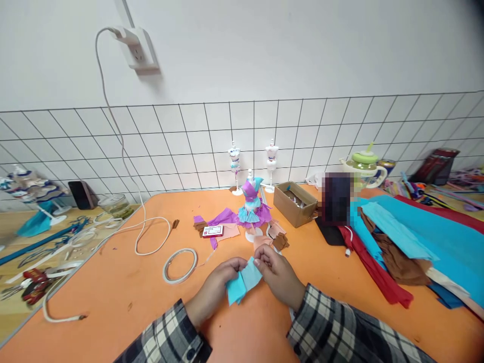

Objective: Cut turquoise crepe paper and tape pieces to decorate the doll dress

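Note:
Between my two hands is a small folded piece of light-blue crepe paper, held just above the orange table mat. My left hand is closed on its left edge, thumb on top. With thumb and fingertips, my right hand pinches its upper right corner. Straight ahead stands a mini dress form in a purple and light-blue paper dress. At its base lie purple paper scraps, peach and brown scraps, and a small red-and-white box. To the left of my hands rests a roll of narrow tape.
Two more small dress forms stand by the tiled wall, near a cardboard box. Coloured paper sheets and a jug with a green lid are on the right. A white cable crosses the left side, near red-handled scissors.

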A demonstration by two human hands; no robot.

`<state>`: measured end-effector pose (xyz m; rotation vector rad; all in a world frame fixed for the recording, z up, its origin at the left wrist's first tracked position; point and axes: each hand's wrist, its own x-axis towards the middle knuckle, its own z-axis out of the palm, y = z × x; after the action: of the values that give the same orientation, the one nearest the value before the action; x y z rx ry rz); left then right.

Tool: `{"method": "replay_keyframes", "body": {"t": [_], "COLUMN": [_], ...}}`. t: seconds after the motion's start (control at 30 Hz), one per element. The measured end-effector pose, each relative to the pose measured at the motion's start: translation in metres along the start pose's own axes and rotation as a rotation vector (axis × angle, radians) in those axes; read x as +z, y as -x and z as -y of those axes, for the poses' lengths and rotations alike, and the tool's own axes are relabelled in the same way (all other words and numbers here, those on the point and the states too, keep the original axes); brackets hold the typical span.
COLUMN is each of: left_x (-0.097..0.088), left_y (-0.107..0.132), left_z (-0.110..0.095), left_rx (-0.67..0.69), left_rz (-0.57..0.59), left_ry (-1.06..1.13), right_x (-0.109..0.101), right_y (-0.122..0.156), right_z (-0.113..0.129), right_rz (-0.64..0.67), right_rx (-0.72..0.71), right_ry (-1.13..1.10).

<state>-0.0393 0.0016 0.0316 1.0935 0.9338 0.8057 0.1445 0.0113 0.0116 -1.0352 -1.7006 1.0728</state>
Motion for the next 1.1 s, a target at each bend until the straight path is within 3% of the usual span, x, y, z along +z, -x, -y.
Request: {"method": "replay_keyframes", "body": {"t": [0.2,0.27,0.37,0.47,0.6,0.7,0.93,1.1], "left_x": [-0.008,-0.015,-0.029,-0.036,-0.033,-0.031,-0.029,-0.025], "left_y": [0.006,0.006,0.003,0.001,0.002,0.002,0.0,0.002], "left_z": [-0.008,-0.01,-0.011,-0.012,-0.014,-0.014,-0.015,-0.015], "left_rx": [-0.083,-0.074,-0.039,-0.018,0.009,0.02,0.043,0.031], "left_rz": [0.103,0.039,-0.068,-0.069,-0.058,-0.099,-0.17,-0.217], "left_ry": [-0.091,-0.053,-0.016,-0.043,-0.11,-0.165,-0.14,-0.044], "right_x": [-0.01,-0.019,-0.029,-0.028,-0.016,-0.007,0.003,-0.005], "right_y": [-0.002,-0.001,0.002,0.005,0.008,0.013,0.027,0.027], "right_z": [0.003,0.004,0.005,0.009,0.022,0.027,0.023,0.023], "right_rz": [-0.03,-0.039,0.093,0.252,0.331,0.331,0.194,0.255], "right_rx": [-0.013,-0.027,-0.013,0.089,0.139,0.163,0.19,0.241], "right_ry": [0.009,0.194,0.628,0.957,1.182,1.246,1.25,1.203]}}
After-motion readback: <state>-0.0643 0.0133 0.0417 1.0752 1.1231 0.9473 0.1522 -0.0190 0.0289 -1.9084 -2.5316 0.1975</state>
